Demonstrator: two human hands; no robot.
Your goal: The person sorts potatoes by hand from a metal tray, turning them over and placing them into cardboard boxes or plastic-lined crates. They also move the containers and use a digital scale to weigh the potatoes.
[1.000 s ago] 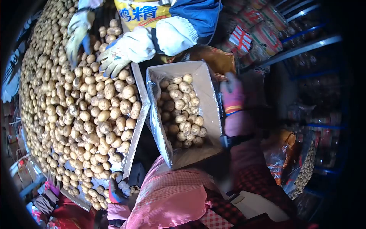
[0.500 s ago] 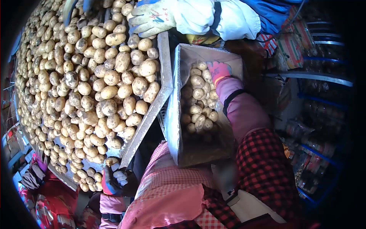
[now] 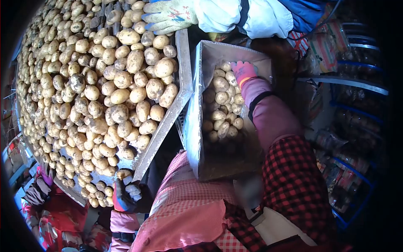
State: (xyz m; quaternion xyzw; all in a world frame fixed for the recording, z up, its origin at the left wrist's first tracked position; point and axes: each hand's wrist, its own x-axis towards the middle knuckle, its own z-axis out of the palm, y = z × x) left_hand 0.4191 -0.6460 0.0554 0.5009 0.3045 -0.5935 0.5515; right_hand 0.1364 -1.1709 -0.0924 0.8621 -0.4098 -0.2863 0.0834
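Observation:
My right hand point(image 3: 244, 72), in a pink glove with grey fingertips, reaches into an open cardboard box point(image 3: 228, 172). Its fingers lie stretched out and slightly apart beside the potatoes point(image 3: 221, 98) in the box, near the far wall. My left hand point(image 3: 126, 195), in a red, blue and grey glove, is at the near edge of the sorting table point(image 3: 161, 134). Its fingers are curled, with a potato point(image 3: 123, 173) at the thumb and fingertips. The underside of that grip is hidden. Many loose, soil-marked potatoes point(image 3: 121, 80) cover the table.
Across the table, another person's gloved hand point(image 3: 170, 16) rests by the potatoes, below a white sleeve point(image 3: 222, 14). At the lower left is another worker's gloved hand point(image 3: 38, 191). Blue metal racking point(image 3: 357, 168) with bagged goods stands at the right.
The view has shifted slightly, and the box sits a little further right in it. My right hand has moved slightly toward the box's far wall. My left hand stays at the table edge.

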